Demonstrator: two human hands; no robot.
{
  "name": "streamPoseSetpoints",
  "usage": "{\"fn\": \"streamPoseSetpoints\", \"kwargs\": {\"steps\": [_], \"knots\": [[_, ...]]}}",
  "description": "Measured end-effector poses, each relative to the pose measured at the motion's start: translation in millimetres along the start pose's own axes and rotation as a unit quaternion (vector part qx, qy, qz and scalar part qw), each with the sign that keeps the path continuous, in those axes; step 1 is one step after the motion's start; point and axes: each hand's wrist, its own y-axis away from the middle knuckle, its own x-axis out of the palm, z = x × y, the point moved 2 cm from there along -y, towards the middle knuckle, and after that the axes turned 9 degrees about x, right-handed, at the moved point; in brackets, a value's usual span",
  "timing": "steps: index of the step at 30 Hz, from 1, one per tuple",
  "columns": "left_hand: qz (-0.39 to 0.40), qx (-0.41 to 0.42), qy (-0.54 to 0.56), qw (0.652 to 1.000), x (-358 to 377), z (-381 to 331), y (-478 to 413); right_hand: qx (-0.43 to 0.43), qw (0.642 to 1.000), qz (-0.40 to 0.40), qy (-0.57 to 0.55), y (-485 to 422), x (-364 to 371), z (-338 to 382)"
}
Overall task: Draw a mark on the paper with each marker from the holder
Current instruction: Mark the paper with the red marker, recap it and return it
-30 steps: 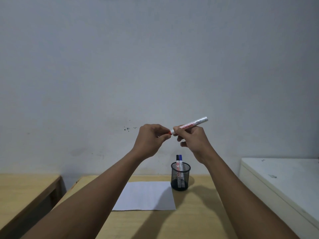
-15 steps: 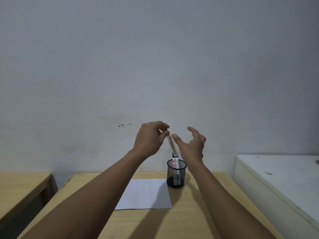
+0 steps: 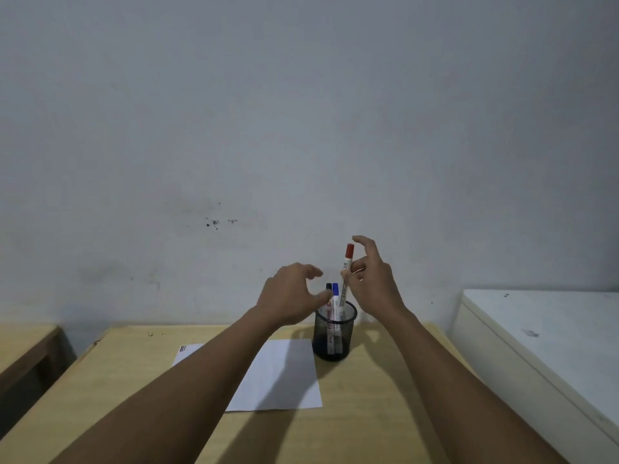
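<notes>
A black mesh holder (image 3: 333, 336) stands on the wooden table (image 3: 368, 416), at the far right corner of a white paper (image 3: 284, 373). A black marker (image 3: 328, 287) and a blue marker (image 3: 335, 289) stand in it. A capped red marker (image 3: 347, 266) is upright, higher than those two, with its lower end inside the holder's rim. My right hand (image 3: 371, 283) pinches its barrel with the thumb and a finger, the other fingers spread. My left hand (image 3: 291, 296) hovers just left of the holder, fingers apart and empty. Short drawn lines (image 3: 182, 348) show at the paper's far left corner.
A white cabinet (image 3: 536, 333) stands close on the right of the table. Another wooden table (image 3: 23, 339) is at the left, with a dark gap between. A grey wall (image 3: 301, 128) rises right behind the holder.
Both hands held the red marker level a second ago, the left hand at its cap end. Now the marker is upright and lowered into the holder; my left hand has let go and opened.
</notes>
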Motion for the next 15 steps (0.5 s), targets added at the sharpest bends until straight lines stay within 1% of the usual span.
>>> {"fn": "streamPoseSetpoints", "kwargs": {"steps": [2, 4, 6, 9, 13, 15], "knots": [[0.091, -0.011, -0.074, 0.993, 18, 15, 6, -0.001, 1.000, 0.010, 0.028, -8, 8, -14], [0.133, -0.012, -0.111, 0.985, 33, 25, 7, 0.006, 0.998, 0.017, 0.053, -15, 16, -26], [0.135, -0.009, -0.120, 0.984, 44, 30, 4, 0.020, 0.997, 0.032, 0.066, -20, 23, -34], [0.115, 0.002, -0.127, 0.985, 56, 33, 0, 0.042, 0.993, 0.054, 0.095, -25, 32, -45], [0.082, 0.007, -0.148, 0.986, 62, 36, -4, 0.052, 0.987, 0.068, 0.138, -27, 40, -59], [0.079, 0.003, -0.152, 0.985, 64, 38, -6, 0.053, 0.985, 0.069, 0.147, -27, 41, -63]]}}
